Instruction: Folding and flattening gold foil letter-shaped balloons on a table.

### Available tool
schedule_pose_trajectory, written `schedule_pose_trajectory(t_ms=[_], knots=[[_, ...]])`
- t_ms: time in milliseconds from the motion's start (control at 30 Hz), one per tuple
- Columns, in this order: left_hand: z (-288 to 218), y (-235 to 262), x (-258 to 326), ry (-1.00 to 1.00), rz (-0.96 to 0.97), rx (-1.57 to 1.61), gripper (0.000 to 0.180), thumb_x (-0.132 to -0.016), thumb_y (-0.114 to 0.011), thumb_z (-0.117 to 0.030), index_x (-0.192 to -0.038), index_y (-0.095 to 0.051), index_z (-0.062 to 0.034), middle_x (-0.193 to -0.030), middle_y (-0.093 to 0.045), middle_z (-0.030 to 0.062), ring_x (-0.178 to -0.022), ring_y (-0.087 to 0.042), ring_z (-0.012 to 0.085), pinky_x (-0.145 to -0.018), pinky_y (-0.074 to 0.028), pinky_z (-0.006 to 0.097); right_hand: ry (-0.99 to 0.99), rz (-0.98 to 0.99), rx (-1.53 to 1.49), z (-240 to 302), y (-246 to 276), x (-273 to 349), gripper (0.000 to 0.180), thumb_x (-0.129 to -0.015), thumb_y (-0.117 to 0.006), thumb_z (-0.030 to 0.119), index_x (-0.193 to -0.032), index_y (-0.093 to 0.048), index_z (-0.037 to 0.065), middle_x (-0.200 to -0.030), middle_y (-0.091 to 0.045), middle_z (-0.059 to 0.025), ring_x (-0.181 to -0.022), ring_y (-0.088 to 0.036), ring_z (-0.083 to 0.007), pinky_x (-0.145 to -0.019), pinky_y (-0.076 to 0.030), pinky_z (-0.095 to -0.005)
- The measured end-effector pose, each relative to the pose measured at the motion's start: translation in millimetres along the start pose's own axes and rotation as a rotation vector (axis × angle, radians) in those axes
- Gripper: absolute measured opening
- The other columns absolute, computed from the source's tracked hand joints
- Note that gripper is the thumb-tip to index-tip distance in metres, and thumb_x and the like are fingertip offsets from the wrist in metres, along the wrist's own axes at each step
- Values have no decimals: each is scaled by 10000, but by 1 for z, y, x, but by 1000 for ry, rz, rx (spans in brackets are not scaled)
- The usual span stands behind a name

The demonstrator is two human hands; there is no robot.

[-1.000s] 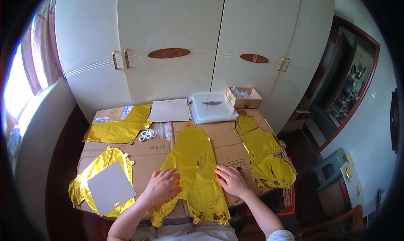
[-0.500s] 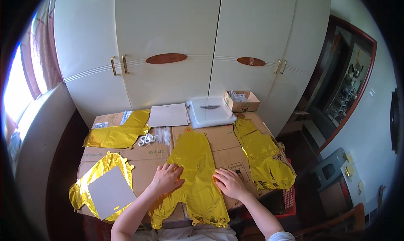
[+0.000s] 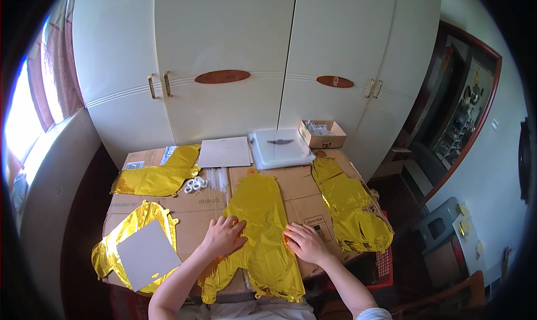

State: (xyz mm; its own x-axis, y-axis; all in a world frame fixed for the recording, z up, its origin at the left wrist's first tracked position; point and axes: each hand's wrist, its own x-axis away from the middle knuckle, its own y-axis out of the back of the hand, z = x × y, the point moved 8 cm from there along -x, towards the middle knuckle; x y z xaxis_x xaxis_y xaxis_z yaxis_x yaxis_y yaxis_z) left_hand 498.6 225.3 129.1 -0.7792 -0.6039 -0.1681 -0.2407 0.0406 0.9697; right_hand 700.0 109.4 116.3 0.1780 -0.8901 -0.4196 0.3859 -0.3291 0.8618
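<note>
A flat gold foil balloon (image 3: 257,208), uninflated and wrinkled, lies lengthwise in front of me on the cardboard-covered table. On its left edge rests my left hand (image 3: 222,239), thumb and fingers apart. My right hand (image 3: 305,243) touches the opposite edge with its fingers spread and slightly bent. Neither hand visibly grips the foil; their undersides are hidden. At the near left, a grey card (image 3: 149,254) covers part of another gold foil balloon (image 3: 152,211). More gold foil lies on both sides: a bent piece (image 3: 154,180) at the far left and a creased stack (image 3: 358,214) at the right.
Behind the balloon are white ribbon rolls (image 3: 194,185), thin clear sticks (image 3: 217,180), a grey board (image 3: 226,152), a pack of clear plastic bags (image 3: 281,149) and a small open box (image 3: 323,134). A cream cabinet (image 3: 224,35) stands behind the table; a red basket (image 3: 385,267) sits below its right edge.
</note>
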Motion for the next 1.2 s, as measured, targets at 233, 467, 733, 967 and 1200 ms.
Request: schedule_pose_trajectory(t_ms=[233, 467, 733, 967, 1200], knots=[[32, 4, -35, 16, -154, -65, 299, -853, -612, -330, -1065, -631, -120, -1097, -591, 50, -1050, -549, 251, -853, -420, 431, -8, 1, -4, -1, -1, 0, 329, -919, -599, 272, -1187, -635, 84, -1310, -575, -102, -1267, -502, -282, -1070, -362, -446], [57, -7, -76, 41, -123, -160, 239, -812, -600, -233, -1029, -638, -141, -1021, -594, 37, -1036, -570, 229, -835, -420, 425, -14, 9, -22, 0, -1, -1, 328, -919, -600, 271, -1189, -633, 88, -1315, -573, -100, -1270, -501, -275, -1075, -358, -445], [51, -8, -80, 57, -158, -163, 283, -815, -596, -225, -1087, -638, -158, -1002, -589, 55, -1027, -573, 231, -852, -409, 420, -2, 0, 10, -2, -3, 1, 333, -926, -593, 278, -1199, -623, 90, -1315, -573, -100, -1274, -498, -266, -1072, -360, -438], [1, -1, -78, -54, -103, -40, 384, -878, -587, -265, -1239, -583, -133, -1253, -559, 62, -1168, -521, 230, -926, -390, 433, 10, -11, 20, 3, 1, -1, 336, -915, -598, 268, -1197, -617, 87, -1291, -583, -105, -1259, -507, -265, -1067, -364, -437], [-80, -31, -82, -413, -55, 7, 390, -920, -557, -259, -1287, -576, -130, -1386, -529, 30, -1230, -502, 202, -960, -387, 406, 1, -7, 27, 2, 0, -1, 327, -904, -600, 262, -1184, -611, 95, -1264, -586, -107, -1253, -506, -271, -1064, -362, -443]])
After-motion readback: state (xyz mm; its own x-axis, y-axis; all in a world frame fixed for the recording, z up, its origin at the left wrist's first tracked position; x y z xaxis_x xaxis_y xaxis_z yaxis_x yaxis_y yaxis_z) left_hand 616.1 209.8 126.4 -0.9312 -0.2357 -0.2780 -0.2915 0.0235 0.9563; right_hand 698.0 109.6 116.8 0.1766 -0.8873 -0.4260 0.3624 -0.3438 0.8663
